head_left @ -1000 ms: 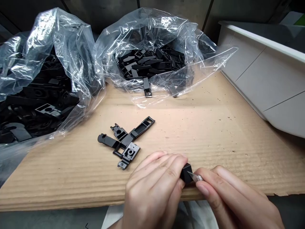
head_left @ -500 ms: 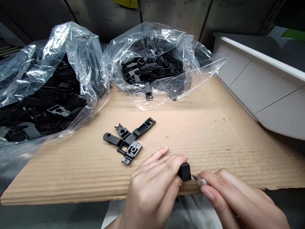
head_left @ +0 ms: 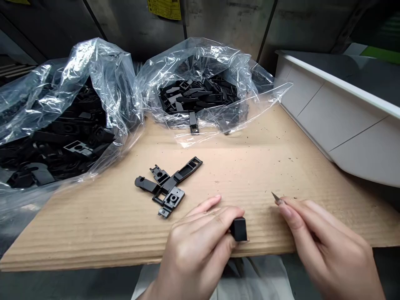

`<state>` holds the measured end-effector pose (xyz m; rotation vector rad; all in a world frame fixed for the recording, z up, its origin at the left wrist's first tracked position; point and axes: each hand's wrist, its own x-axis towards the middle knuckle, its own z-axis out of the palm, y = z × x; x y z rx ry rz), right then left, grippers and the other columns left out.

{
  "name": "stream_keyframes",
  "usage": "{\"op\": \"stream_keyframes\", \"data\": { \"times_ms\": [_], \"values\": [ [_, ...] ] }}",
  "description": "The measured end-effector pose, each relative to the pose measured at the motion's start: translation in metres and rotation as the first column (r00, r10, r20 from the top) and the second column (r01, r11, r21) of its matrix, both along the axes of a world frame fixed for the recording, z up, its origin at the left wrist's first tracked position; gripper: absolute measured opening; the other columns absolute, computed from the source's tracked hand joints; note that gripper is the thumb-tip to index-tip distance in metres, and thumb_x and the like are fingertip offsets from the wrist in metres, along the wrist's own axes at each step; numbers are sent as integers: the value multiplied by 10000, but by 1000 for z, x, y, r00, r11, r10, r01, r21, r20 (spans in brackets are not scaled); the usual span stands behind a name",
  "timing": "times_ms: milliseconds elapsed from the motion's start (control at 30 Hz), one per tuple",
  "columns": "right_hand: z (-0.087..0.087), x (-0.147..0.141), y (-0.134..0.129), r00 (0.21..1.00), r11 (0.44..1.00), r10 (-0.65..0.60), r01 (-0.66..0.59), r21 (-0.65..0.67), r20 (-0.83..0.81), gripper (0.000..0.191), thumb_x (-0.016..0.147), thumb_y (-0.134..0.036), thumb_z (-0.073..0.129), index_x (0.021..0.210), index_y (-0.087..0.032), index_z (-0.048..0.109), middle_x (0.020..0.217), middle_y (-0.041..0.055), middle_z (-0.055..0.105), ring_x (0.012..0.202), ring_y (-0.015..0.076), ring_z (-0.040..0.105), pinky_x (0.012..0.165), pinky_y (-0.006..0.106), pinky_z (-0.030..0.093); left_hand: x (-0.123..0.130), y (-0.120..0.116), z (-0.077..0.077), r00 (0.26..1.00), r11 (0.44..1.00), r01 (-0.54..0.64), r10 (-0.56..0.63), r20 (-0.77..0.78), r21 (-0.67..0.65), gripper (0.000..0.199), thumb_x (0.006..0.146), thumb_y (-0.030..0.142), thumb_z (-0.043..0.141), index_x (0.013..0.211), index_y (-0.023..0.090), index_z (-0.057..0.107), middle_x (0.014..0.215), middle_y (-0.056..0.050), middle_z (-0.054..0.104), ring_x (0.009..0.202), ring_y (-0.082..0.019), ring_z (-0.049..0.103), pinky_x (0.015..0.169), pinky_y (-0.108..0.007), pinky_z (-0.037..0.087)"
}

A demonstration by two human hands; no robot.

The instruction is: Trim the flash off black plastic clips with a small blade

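Observation:
My left hand is closed around a black plastic part; only its squared end sticks out past the thumb and forefinger, and the rest is hidden. To the right, my right hand pinches a small pointed knife blade, its tip aimed up and left, apart from the part. Beyond the left hand, several black plastic pieces lie crossed over one another on the cardboard sheet.
A clear plastic bag full of black parts stands at the back, and a second clear bag with more sits at the left. A pale plastic bin takes up the right side. Dark specks dot the cardboard.
My right hand has drawn the blade away from the end of the black part, moving up and right. My left hand has barely moved and keeps its hold.

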<state>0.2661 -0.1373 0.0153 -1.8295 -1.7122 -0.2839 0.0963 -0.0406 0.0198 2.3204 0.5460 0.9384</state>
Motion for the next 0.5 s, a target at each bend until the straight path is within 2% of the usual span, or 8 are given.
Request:
{"op": "stream_keyframes", "data": {
  "times_ms": [67, 133, 233, 367, 400, 467, 500],
  "values": [
    [0, 6, -1, 997, 999, 45, -46, -22, -54, 137, 824, -207, 502, 931, -169, 578, 818, 35, 633, 715, 109, 645, 581, 131, 471, 0, 1, 1, 1000, 999, -5, 4, -18, -42, 253, 769, 58, 521, 983, 180, 580, 905, 4, 666, 858, -138, 620, 932, -252, 422],
    [-1, 8, -3, 991, 994, 97, -101, -48, -91, 183, 815, -198, 510, 985, -158, 561, 839, 42, 610, 723, 101, 644, 593, 109, 478, -1, 0, 2, 1000, 994, -20, 18, -14, -104, 240, 790, 129, 554, 1016, 206, 576, 858, -7, 660, 792, -153, 619, 790, -250, 493],
    [-3, 3, -5, 990, 993, 98, -104, -51, -98, 230, 808, -176, 513, 1034, -151, 548, 846, 46, 596, 719, 94, 639, 609, 103, 479, -2, -1, 3, 999, 971, -11, 18, 28, -240, 258, 837, 187, 529, 1091, 233, 528, 859, 4, 651, 780, -133, 611, 692, -185, 491],
    [-8, -10, -8, 991, 996, 82, -87, -36, -107, 236, 817, -195, 512, 1049, -180, 551, 856, 32, 631, 722, 89, 638, 666, 114, 468, -1, -2, 5, 993, 928, 54, -10, 122, -368, 315, 813, 484, 506, 977, 228, 587, 773, 2, 624, 683, -133, 596, 626, -184, 478],
    [-8, -14, -8, 990, 996, 75, -80, -44, -118, 238, 827, -210, 501, 1058, -187, 552, 867, 36, 637, 740, 101, 638, 678, 135, 471, -1, -2, 5, 988, 921, 62, -4, 152, -384, 304, 827, 484, 480, 956, 236, 597, 766, 6, 620, 674, -128, 594, 627, -181, 476],
    [-7, -22, -6, 988, 995, 86, -93, -47, -128, 246, 851, -237, 462, 1075, -193, 553, 868, 47, 652, 773, 134, 638, 690, 184, 479, -1, -3, 4, 986, 901, 52, 22, 166, -430, 203, 875, 344, 472, 1048, 292, 561, 840, 27, 626, 730, -111, 600, 689, -164, 469],
    [-6, -25, -5, 987, 994, 96, -101, -33, -126, 253, 860, -234, 443, 1083, -192, 554, 849, 49, 660, 771, 145, 641, 684, 200, 483, -2, -4, 3, 988, 881, 38, 36, 147, -471, 283, 874, 260, 488, 1148, 335, 488, 901, 41, 626, 783, -106, 601, 735, -160, 461]
  ]
}}
